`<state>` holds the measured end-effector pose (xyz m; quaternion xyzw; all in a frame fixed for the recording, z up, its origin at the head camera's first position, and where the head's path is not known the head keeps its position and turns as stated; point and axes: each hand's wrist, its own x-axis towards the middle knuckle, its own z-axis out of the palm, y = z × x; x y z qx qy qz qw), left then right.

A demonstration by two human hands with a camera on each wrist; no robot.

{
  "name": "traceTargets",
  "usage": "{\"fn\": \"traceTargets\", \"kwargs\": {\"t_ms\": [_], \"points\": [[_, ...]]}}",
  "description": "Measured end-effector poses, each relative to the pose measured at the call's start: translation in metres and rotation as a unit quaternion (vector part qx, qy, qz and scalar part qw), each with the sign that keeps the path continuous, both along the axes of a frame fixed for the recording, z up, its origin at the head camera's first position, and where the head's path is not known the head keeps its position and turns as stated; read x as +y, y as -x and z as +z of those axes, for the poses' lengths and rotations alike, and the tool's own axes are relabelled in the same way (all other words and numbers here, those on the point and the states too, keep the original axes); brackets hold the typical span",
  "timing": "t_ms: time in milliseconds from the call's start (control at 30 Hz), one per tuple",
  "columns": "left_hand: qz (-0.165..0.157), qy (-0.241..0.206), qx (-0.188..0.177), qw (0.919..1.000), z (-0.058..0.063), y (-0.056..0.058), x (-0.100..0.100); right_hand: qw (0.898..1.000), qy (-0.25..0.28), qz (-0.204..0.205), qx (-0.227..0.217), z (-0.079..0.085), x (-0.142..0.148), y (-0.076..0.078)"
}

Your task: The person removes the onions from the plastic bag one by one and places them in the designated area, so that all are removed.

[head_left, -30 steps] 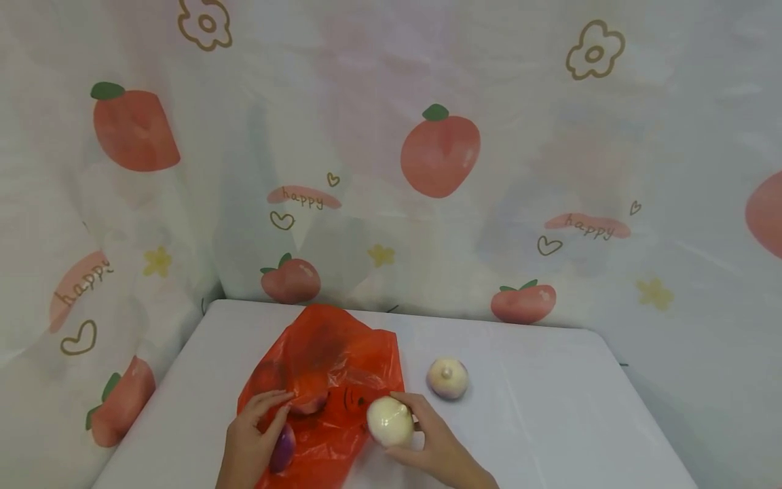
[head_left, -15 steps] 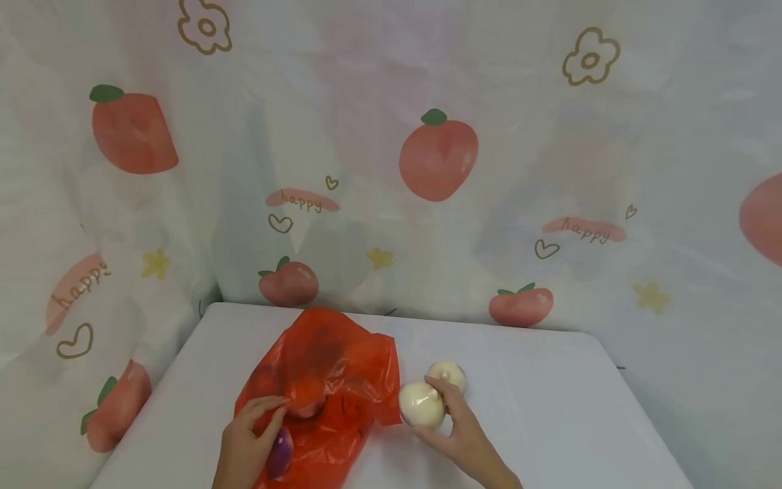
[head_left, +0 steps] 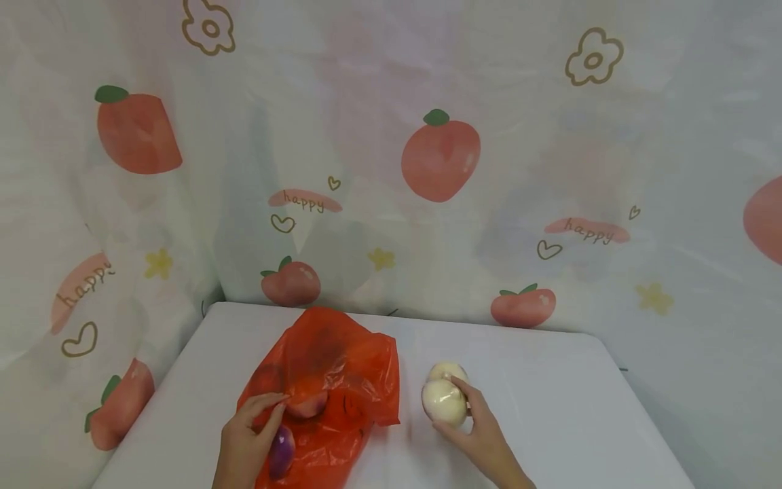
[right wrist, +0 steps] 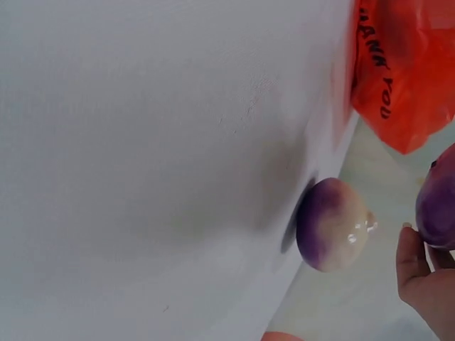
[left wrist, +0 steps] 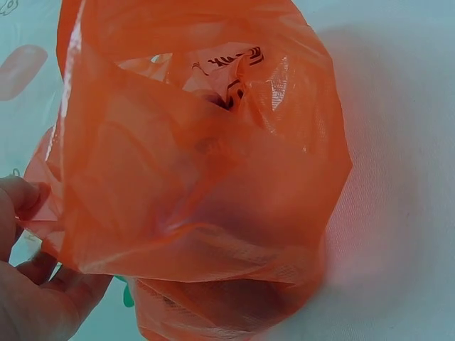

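My left hand [head_left: 247, 431] pinches the opening edge of a red plastic bag [head_left: 332, 356], also plain in the left wrist view, where the thumb and fingers grip the film of the bag [left wrist: 213, 213]. Inside the bag, a pinkish round thing [head_left: 308, 405] and a shiny purple one [head_left: 282, 451] show; other contents are veiled by the plastic. To the right of the bag, my right hand [head_left: 485, 435] holds a glossy white-and-purple onion [head_left: 444, 403] between thumb and fingers, above the table. Just behind it, partly covered in the head view, a second onion [right wrist: 332, 225] rests on the table.
A white table [head_left: 568, 407] carries everything, with bare surface at the right. Behind and to the left hangs a pale curtain [head_left: 366, 102] printed with fruit, flowers and words. Black lettering shows on the bag.
My right hand has carried the onion away from the bag, to the right and slightly up in the head view, until it overlaps the second onion. My left hand stays on the bag.
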<state>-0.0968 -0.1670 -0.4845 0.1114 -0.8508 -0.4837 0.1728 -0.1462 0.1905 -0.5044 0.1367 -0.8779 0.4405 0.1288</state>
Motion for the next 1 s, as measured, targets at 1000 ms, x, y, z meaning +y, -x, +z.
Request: {"fn": "traceTargets", "kwargs": {"t_ms": [1000], "points": [[0.019, 0.018, 0.011, 0.9996, -0.005, 0.000, 0.004, 0.990, -0.070, -0.113, -0.048, -0.003, 0.062, 0.014]]}}
